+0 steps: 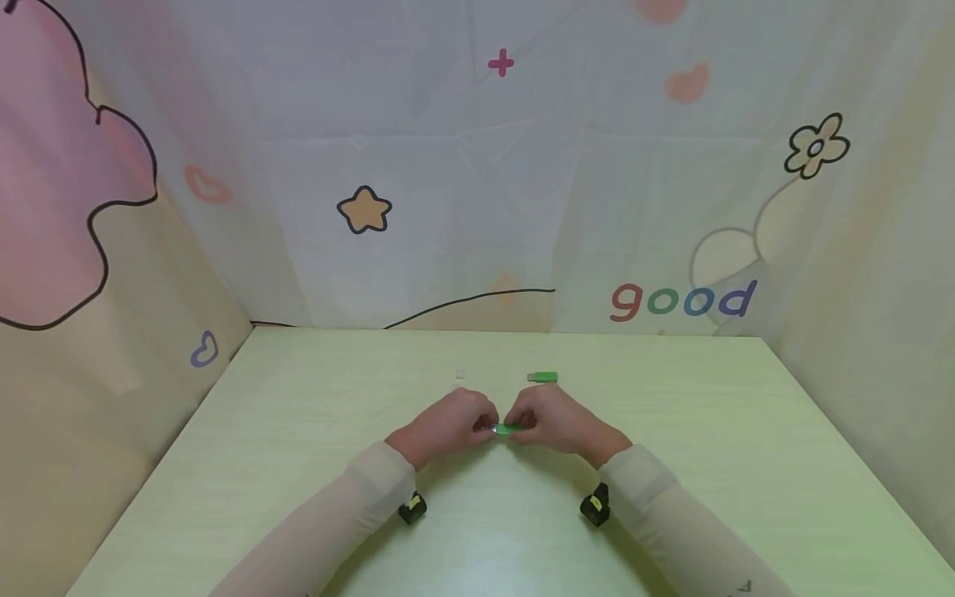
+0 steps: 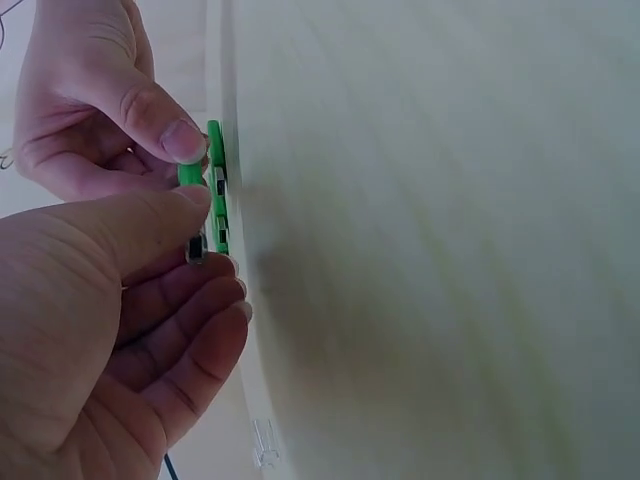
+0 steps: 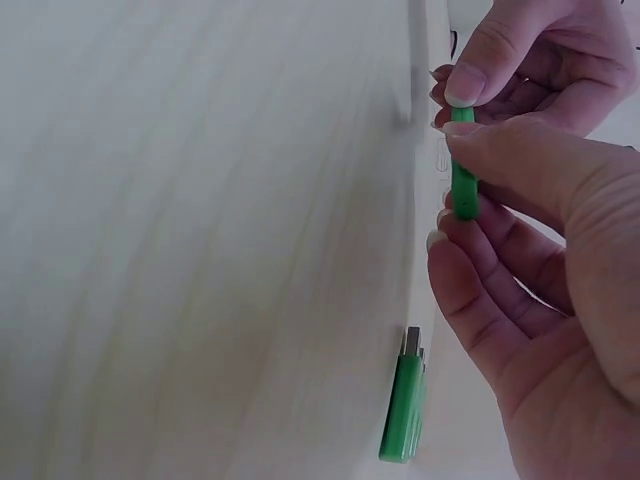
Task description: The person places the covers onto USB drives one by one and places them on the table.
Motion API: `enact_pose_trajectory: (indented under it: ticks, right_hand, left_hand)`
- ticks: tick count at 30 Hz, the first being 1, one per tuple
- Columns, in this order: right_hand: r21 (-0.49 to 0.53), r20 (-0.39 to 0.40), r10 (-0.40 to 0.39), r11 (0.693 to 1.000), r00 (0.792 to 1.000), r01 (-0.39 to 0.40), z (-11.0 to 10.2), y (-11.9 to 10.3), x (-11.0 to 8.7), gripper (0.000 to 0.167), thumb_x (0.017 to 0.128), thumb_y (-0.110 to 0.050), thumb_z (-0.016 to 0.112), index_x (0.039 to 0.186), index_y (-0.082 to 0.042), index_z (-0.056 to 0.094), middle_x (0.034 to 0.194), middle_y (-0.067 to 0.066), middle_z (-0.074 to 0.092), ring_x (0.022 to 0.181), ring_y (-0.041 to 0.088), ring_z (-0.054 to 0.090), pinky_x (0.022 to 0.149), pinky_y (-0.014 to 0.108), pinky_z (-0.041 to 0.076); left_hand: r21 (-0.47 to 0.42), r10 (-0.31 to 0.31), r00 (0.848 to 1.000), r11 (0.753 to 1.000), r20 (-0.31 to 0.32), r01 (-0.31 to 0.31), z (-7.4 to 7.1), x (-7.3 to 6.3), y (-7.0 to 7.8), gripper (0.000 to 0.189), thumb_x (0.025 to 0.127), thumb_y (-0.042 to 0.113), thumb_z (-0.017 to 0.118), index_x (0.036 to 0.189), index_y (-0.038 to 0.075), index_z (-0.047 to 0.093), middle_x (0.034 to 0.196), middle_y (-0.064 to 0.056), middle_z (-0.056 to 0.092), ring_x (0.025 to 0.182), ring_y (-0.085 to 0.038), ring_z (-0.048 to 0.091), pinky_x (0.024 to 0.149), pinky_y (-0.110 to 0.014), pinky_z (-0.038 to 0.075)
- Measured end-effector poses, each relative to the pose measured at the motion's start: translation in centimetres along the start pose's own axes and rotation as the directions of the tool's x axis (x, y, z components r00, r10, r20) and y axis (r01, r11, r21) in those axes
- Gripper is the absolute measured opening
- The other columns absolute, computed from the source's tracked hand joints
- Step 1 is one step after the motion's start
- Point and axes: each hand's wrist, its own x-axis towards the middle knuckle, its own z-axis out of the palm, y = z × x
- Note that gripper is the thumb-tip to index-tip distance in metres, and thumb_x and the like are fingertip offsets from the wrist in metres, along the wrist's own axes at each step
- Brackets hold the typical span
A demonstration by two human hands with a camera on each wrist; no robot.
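Note:
Both hands meet over the middle of the table, holding one small green USB stick (image 1: 505,429) between them. My left hand (image 1: 457,421) pinches it at its metal connector end, which pokes out below the thumb in the left wrist view. The right hand (image 1: 558,421) has thumb and fingers on the green body (image 3: 464,190). Beyond the right hand, another green USB stick (image 1: 545,377) lies on the table with its metal plug pointing left. A small clear cap (image 1: 460,374) lies beyond the left hand.
The pale wooden table (image 1: 671,414) reaches back to a printed curtain (image 1: 448,166), with more cloth on both sides. A small black wrist camera (image 1: 413,507) sits under the left sleeve, and another black camera (image 1: 595,506) under the right one.

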Motion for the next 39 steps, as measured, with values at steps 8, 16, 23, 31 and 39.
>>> enact_pose_trajectory:
  ticks: [8, 16, 23, 31, 39]
  right_hand:
    - [-0.035, 0.017, 0.021, 0.999, 1.0, -0.021, 0.11, 0.19, 0.25, 0.01, 0.084, -0.013, 0.085, 0.094, -0.011, 0.082, 0.087, -0.005, 0.072, 0.074, 0.003, 0.059, 0.069, 0.018, 0.053]
    - [-0.022, 0.027, 0.045, 0.999, 0.999, -0.044, 0.45, 0.82, 0.59, 0.01, 0.085, -0.012, 0.084, 0.094, -0.011, 0.082, 0.089, -0.003, 0.073, 0.076, 0.002, 0.061, 0.07, 0.018, 0.054]
    - [-0.032, 0.023, 0.021, 0.999, 1.0, -0.02, 0.52, 0.72, 0.68, 0.009, 0.084, -0.011, 0.084, 0.093, -0.01, 0.082, 0.086, -0.003, 0.071, 0.075, 0.004, 0.059, 0.069, 0.019, 0.053]
    - [-0.049, 0.026, 0.02, 0.999, 0.999, -0.018, 0.33, 0.5, 0.62, 0.009, 0.084, -0.008, 0.083, 0.094, -0.009, 0.082, 0.086, -0.001, 0.07, 0.076, 0.009, 0.059, 0.067, 0.018, 0.051]
    - [-0.048, 0.034, 0.031, 0.998, 0.999, -0.029, 0.29, 0.47, 0.66, 0.01, 0.084, -0.008, 0.083, 0.094, -0.008, 0.082, 0.086, -0.001, 0.069, 0.075, 0.005, 0.058, 0.068, 0.018, 0.051]
  left_hand:
    - [0.035, -0.005, 1.0, 0.999, 0.001, 0.005, 0.37, 0.41, 0.01, 0.006, 0.091, 0.008, 0.075, 0.086, 0.01, 0.079, 0.078, 0.003, 0.072, 0.071, -0.005, 0.055, 0.068, -0.018, 0.049]
    - [0.087, -0.007, 1.0, 0.996, 0.012, 0.006, 0.56, 0.63, 0.0, 0.005, 0.091, 0.011, 0.077, 0.087, 0.009, 0.079, 0.077, 0.003, 0.068, 0.071, -0.004, 0.052, 0.068, -0.018, 0.047]
    - [0.089, 0.0, 1.0, 0.996, 0.01, 0.0, 0.61, 0.63, -0.1, 0.005, 0.09, 0.009, 0.078, 0.085, 0.009, 0.078, 0.072, 0.003, 0.062, 0.067, -0.004, 0.045, 0.063, -0.017, 0.042]
    - [0.096, -0.018, 0.999, 0.995, 0.028, 0.015, 0.49, 0.72, 0.02, 0.004, 0.091, 0.009, 0.077, 0.087, 0.008, 0.079, 0.076, 0.001, 0.065, 0.069, -0.005, 0.046, 0.065, -0.018, 0.043]
    - [0.106, -0.026, 0.999, 0.994, 0.043, 0.022, 0.4, 0.71, 0.04, 0.003, 0.091, 0.008, 0.077, 0.09, 0.007, 0.08, 0.078, 0.0, 0.066, 0.07, -0.005, 0.048, 0.066, -0.017, 0.045]
